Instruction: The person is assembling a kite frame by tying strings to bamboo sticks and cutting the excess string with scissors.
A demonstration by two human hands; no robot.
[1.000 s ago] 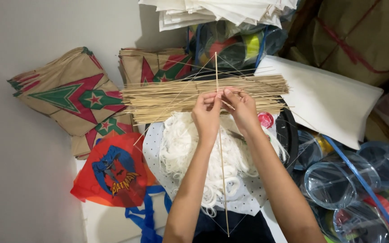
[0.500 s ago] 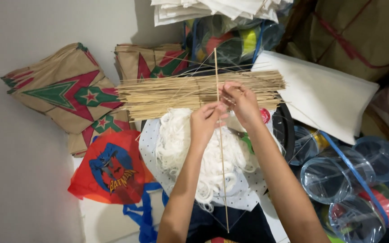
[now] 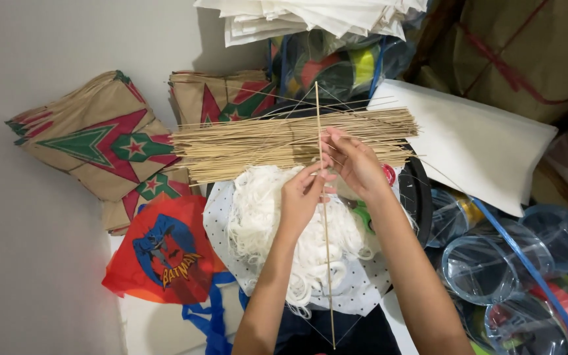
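Brown paper-wrapped parcel tied with red string (image 3: 534,52) upper right; clear plastic packs of blue-rimmed spools (image 3: 514,263) lower right.

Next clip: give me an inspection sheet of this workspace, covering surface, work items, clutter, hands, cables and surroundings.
Surface: pale floor, mostly covered with goods.
Work items: long thin bamboo stick held upright; bundle of thin bamboo sticks lying crosswise behind it; heap of white string on a dotted white sheet.
Clutter: brown paper kites with red and green stars; red kite with a blue figure; clear plastic spools; white flat sheet; stack of folded white paper.
Hands: left hand and right hand both pinch the stick near its middle.
Cables: nothing seen.
Surroundings: plain grey wall; brown wrapped bundle tied with red cord.
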